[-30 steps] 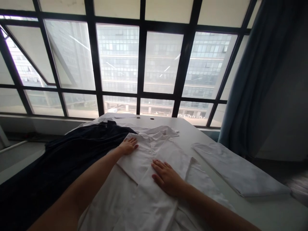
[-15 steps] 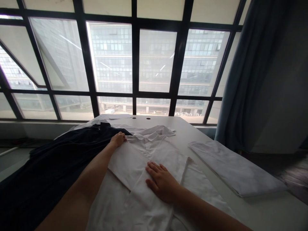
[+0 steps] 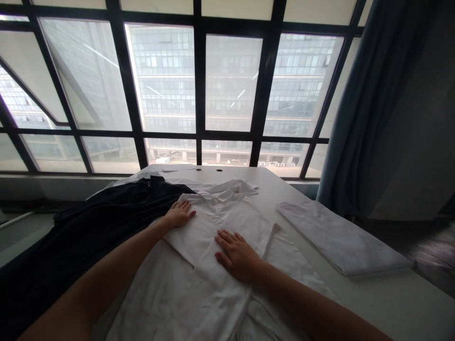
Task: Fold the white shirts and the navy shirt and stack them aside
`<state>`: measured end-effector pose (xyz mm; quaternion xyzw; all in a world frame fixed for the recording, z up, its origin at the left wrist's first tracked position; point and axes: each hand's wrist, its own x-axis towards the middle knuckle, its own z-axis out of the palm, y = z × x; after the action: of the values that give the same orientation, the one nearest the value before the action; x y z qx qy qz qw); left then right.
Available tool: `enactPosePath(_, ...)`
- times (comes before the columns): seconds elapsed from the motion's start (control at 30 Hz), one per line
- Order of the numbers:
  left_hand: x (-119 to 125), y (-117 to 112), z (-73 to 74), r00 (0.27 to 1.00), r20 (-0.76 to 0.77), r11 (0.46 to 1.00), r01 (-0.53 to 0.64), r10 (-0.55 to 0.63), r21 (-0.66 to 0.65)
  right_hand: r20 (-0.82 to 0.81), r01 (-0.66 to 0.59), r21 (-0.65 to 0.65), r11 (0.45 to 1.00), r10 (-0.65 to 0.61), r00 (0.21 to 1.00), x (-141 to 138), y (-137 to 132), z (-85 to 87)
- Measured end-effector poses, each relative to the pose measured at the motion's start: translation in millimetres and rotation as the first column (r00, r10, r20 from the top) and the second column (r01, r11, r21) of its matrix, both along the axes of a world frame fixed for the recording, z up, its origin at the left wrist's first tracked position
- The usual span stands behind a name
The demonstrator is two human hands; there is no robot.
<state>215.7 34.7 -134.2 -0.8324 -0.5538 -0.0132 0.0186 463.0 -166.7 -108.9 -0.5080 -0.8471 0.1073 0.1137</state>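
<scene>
Left hand has shifted in from the shirt's edge and now lies flatter, fingers spread; right hand has barely moved. Both are open, palms down on a white button-front shirt, no grasp or clench. Shirt lies flat on a white counter, collar pointing away toward the window, with its cloth layered and creased under the hands. Left hand sits on the upper left of the shirt, near a dark garment spread beside it and partly draped over the counter's left side. Right hand sits mid-shirt. A folded white cloth lies on the counter to the right, well apart from both hands.
</scene>
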Motion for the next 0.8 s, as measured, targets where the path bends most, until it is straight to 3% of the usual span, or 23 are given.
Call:
enactPosePath(0.13,-2.2,0.0,6.6,0.993,-0.016,0.993,-0.119,0.119,-0.005,0.010,-0.016,-0.005,1.000,0.016,1.000,-0.1,-2.6,-1.9)
enactPosePath(0.3,-3.4,-15.9,13.7,0.960,0.059,0.956,-0.277,0.273,0.097,0.013,-0.022,0.032,0.999,0.022,1.000,2.2,2.4,-3.3)
enactPosePath(0.4,-15.8,-22.0,20.2,0.949,0.128,0.946,-0.304,0.290,0.114,0.047,0.125,0.086,0.988,-0.130,0.990,22.3,30.0,-2.3)
enactPosePath(0.5,-28.0,-15.7,29.6,0.929,0.178,0.939,-0.338,0.324,0.055,0.092,0.416,0.143,0.898,-0.430,0.898,61.1,75.0,0.9)
enactPosePath(0.57,-31.9,-6.1,35.5,0.906,0.222,0.930,-0.368,0.360,-0.005,0.119,0.601,0.082,0.795,-0.607,0.786,89.7,106.0,3.7)
enactPosePath(0.67,-32.1,9.6,41.0,0.865,0.287,0.910,-0.409,0.412,-0.073,0.122,0.695,0.028,0.718,-0.693,0.711,122.2,143.2,6.6)
enactPosePath(0.8,-31.0,23.3,40.7,0.827,0.371,0.902,-0.422,0.423,-0.087,0.080,0.709,-0.013,0.705,-0.707,0.703,137.3,175.2,4.1)
